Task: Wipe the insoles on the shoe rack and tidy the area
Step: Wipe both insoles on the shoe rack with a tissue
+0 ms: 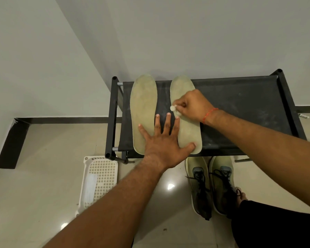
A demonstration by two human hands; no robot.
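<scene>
Wiping looks under way: the right hand (191,106) pinches a small white wad (173,108) against the inner edge of the right insole (190,135), about mid-length. The left hand (164,142) lies flat with fingers spread wide, pressing on both the right insole and the left insole (143,101), which lie side by side on top of the black shoe rack (240,104). Both insoles look dull and smudged, so I judge the task early. Tidying is not yet done: green shoes (220,183) and a white perforated basket (100,178) sit on the floor. No brand, label or writing is legible.
</scene>
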